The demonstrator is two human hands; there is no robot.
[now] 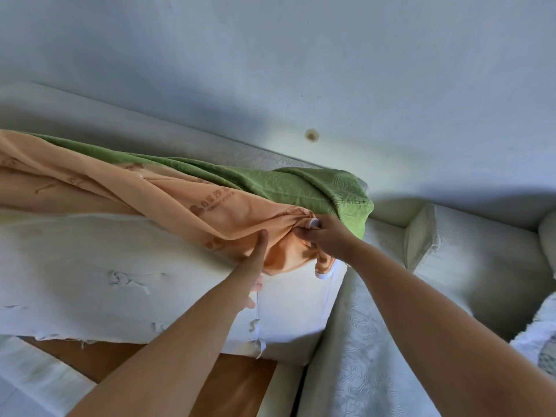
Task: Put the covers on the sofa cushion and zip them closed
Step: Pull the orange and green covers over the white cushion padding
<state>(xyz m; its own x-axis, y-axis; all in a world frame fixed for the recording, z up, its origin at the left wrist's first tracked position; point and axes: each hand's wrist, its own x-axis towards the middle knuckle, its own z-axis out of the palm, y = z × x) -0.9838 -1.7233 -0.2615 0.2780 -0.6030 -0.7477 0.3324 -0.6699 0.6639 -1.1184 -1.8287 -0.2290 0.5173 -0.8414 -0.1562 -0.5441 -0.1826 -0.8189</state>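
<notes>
A long white sofa cushion [99, 275] lies across the view with frayed fabric along its near edge. A cover with a green quilted face [304, 185] and an orange printed underside [168, 188] is bunched along the cushion's far edge and pulled over its right end. My right hand [326, 236] grips the gathered orange fabric and a white zip edge at the cushion's right corner. My left hand [254, 260] lies flat with straight fingers against the cushion top, fingertips under the orange fabric.
The white sofa back [150, 127] runs behind the cushion against a pale wall [301, 55]. A white quilted seat [367, 341] and armrest [451, 236] lie to the right. A brown wooden base [228, 383] shows below the cushion.
</notes>
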